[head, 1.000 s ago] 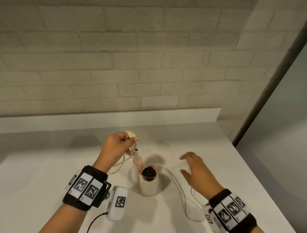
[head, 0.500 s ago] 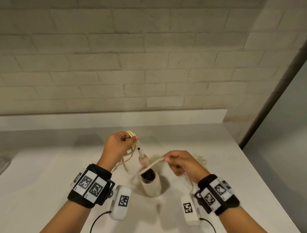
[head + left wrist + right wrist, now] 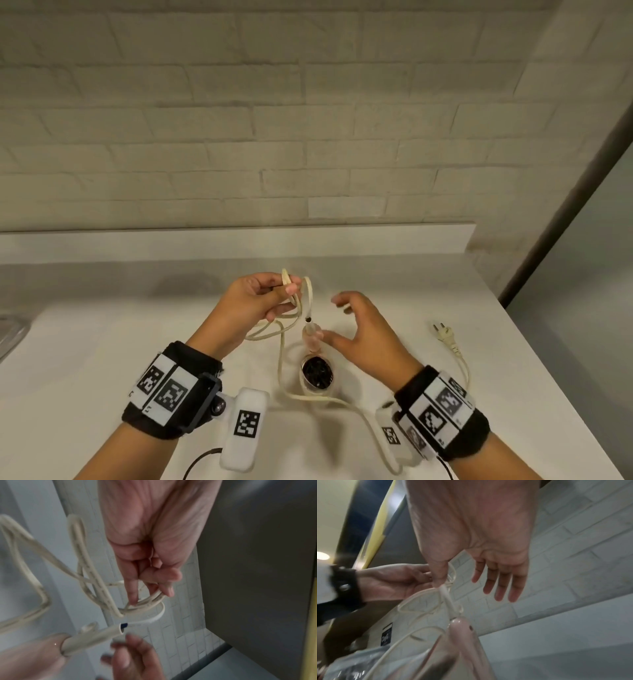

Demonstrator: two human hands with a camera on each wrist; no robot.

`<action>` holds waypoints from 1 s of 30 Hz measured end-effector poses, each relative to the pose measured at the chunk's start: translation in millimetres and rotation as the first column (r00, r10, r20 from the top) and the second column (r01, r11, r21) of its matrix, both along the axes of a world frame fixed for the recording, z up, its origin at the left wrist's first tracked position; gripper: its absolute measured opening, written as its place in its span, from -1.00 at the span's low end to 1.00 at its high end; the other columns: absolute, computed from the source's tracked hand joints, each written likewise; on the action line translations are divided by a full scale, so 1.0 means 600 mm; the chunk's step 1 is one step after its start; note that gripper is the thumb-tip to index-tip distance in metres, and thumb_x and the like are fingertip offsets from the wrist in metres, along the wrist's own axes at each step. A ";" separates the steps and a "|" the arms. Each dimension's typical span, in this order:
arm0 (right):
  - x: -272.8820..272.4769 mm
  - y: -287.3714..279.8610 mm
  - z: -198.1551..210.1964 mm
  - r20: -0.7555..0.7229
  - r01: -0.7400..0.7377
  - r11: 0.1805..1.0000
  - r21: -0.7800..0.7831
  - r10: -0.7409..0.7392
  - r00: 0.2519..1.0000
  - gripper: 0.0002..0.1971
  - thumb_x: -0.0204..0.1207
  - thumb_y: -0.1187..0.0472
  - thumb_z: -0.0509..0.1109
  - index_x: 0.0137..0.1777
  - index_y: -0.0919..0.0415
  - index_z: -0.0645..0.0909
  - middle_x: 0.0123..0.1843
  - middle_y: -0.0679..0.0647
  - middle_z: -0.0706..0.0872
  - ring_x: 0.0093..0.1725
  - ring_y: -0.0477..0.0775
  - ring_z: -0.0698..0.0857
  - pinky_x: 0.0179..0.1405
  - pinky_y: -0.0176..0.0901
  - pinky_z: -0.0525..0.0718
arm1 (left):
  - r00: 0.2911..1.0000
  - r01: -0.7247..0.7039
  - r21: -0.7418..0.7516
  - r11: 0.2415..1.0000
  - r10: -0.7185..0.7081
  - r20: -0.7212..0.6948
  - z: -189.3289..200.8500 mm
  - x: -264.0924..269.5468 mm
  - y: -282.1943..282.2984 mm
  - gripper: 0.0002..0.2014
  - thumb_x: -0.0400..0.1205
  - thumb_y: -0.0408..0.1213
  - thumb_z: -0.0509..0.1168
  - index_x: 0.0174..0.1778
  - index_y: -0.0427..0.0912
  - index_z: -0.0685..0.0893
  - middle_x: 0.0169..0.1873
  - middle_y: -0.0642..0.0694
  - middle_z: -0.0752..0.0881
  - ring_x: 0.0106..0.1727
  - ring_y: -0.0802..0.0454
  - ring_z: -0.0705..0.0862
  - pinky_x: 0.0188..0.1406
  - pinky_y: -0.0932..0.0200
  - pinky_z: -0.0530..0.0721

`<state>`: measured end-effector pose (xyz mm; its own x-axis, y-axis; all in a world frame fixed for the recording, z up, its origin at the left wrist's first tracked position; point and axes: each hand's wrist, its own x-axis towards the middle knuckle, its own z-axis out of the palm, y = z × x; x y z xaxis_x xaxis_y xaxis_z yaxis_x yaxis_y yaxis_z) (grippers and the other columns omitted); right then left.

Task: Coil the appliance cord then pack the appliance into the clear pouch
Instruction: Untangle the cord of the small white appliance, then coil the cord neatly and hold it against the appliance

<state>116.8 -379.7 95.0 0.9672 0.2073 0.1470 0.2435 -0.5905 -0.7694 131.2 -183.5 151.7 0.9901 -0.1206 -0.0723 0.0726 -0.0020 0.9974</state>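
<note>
Several loops of the cord [image 3: 294, 301] hang pinched in my left hand [image 3: 255, 299] above the appliance [image 3: 317, 371] on the desk [image 3: 85, 359]. My right hand [image 3: 363, 330] is spread, empty. Coiling continues; next I should gather the slack toward the plug [image 3: 444, 334].

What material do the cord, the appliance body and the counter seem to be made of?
Cord: likely flexible rubber or PVC, cream and matte; it bends in soft loops from the left hand.
Appliance body: probably glossy pink plastic; it shows highlights.
Counter: smooth white matte surface, perhaps laminate or stone.
</note>
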 end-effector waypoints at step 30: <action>0.038 -0.017 0.077 -0.308 0.066 0.750 0.658 0.188 0.933 -0.76 0.68 0.16 0.10 0.13 0.27 0.54 -0.69 -0.13 0.26 -0.69 -0.13 0.17 -0.63 -0.30 0.27 | 0.892 -0.150 -0.354 0.923 -0.028 -0.452 -0.254 0.013 0.020 -0.78 0.63 -0.49 0.09 0.07 -0.27 0.60 -0.60 0.06 0.60 -0.70 0.23 0.39 -0.74 0.43 0.36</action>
